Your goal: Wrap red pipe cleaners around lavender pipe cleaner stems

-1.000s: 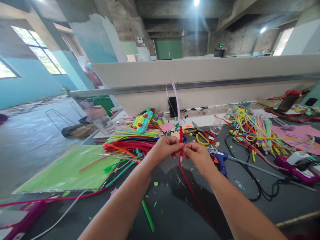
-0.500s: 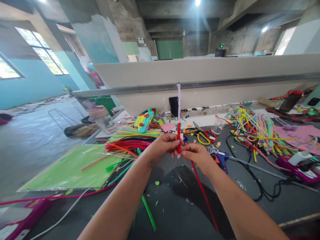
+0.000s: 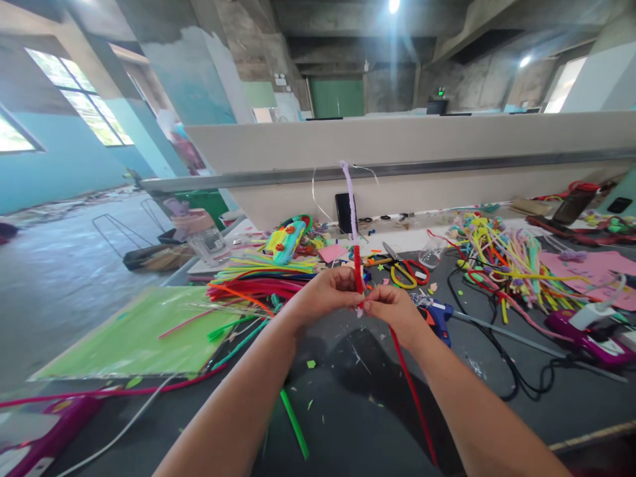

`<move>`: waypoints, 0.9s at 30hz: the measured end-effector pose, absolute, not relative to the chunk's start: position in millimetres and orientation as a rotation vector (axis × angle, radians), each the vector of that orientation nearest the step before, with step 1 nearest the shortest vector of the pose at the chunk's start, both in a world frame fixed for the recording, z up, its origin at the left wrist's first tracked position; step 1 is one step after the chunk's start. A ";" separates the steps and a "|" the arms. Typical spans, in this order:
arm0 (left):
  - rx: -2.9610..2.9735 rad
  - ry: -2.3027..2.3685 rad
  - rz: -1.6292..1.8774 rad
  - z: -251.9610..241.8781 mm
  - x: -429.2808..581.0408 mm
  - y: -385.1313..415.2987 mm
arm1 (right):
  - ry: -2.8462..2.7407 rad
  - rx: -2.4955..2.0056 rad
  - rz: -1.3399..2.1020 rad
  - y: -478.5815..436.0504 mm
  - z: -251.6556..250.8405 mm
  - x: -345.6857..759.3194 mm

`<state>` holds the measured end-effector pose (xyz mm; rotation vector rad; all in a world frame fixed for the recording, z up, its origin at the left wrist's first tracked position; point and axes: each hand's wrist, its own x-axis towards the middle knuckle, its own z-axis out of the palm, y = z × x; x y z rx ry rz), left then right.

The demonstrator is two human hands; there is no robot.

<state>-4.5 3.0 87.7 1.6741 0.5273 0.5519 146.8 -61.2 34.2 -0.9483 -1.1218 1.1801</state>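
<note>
A lilac pipe cleaner stem stands nearly upright in front of me, bent slightly left at its top, with thin clear strands by its tip. Its lower part is wrapped in red pipe cleaner. My left hand is closed around the red-wrapped part, thumb and finger pinching near the lower end. Close against it, my right hand pinches the red pipe cleaner, whose loose tail hangs down below that hand. The stem's pale bottom end shows just beneath the fingertips.
Left lie a green sheet pack and bundled pipe cleaners. Scissors and a blue glue gun sit right of my hands, near a black cable, a purple power strip and a colourful pipe cleaner pile. A phone leans behind.
The stem's top has tilted left. My left fingertips have moved lower on the red wrap, up against my right fingers, and the red tail has swung slightly right.
</note>
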 end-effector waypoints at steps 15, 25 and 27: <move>1.741 0.665 0.667 78.1 3.0 5.6 | -1.211 -1.228 0.858 -60.0 23.1 138.7; 1.686 0.605 0.614 89.8 -2.4 -3.5 | -1.115 -1.062 1.198 -63.4 33.3 144.0; 1.655 0.555 0.569 94.6 -4.7 -5.6 | -1.069 -0.912 1.348 -65.3 34.5 146.4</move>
